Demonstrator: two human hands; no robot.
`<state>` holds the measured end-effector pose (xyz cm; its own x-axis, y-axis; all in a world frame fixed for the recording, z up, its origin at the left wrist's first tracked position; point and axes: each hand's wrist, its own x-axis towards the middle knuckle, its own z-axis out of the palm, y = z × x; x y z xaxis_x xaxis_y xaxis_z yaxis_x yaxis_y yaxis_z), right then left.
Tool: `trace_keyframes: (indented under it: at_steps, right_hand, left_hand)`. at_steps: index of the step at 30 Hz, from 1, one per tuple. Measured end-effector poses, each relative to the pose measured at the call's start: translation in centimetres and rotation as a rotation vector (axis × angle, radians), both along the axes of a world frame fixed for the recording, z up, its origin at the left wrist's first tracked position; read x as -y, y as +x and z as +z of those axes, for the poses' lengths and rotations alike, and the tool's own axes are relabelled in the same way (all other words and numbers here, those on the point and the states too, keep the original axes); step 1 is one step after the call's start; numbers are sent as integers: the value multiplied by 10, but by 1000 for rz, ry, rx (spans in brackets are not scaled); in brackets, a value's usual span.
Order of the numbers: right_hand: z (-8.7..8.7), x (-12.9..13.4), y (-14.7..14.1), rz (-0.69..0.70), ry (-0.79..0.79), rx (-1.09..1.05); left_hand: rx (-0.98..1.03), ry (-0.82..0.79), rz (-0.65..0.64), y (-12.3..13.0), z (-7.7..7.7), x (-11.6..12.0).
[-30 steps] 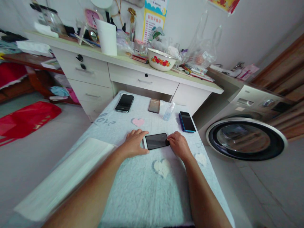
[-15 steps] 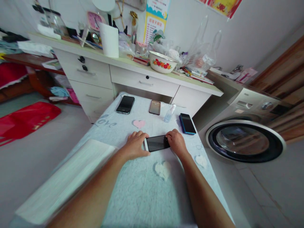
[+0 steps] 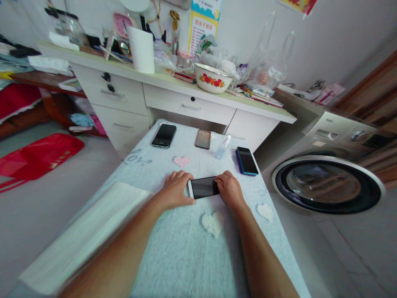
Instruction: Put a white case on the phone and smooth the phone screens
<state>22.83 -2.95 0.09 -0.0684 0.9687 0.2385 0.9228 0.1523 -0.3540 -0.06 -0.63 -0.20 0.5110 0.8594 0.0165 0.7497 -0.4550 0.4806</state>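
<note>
A smartphone with a dark screen and a white end lies face up on the table in front of me. My left hand holds its left end, thumb at the near corner and fingers at the far one. Over the right end, my right hand is closed, its curled fingertips touching the screen. Whatever may be inside those fingers is hidden. Farther back are a clear spray bottle, a brownish phone case, a black phone at left and a blue-edged phone at right.
A patterned cloth covers the table. A pale folded sheet lies along its left side. Beyond stands a white desk bearing a floral bowl and a paper roll. A washing machine is at right.
My right hand has shifted very slightly left over the phone's end. The left hand keeps its hold. The view has turned a little.
</note>
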Motion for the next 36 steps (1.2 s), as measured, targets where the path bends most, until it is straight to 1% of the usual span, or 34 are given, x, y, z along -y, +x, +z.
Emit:
trace_keyframes:
  at_steps: [4,10,14,20,23,28,32,36]
  right_hand:
    - [1,1,6,-13,-8,3]
    - [4,4,13,-65,-21,15]
    - [7,6,9,-46,-49,31]
    - [13,9,2,33,-72,37]
    - [18,10,4,39,-10,-2]
    - [28,13,21,-37,164,-66]
    - [31,13,31,-63,170,-88]
    - [29,12,29,-55,149,-79]
  left_hand:
    - [15,10,-33,-1,-2,-1]
    - [30,24,-25,0,-1,-1]
    - [31,41,-34,2,4,-1]
    - [36,45,-26,4,8,0]
    - [49,40,-15,4,8,0]
    - [94,3,-13,3,7,-2]
    - [159,-19,0,2,4,-3]
    - [244,-44,40,3,3,-4]
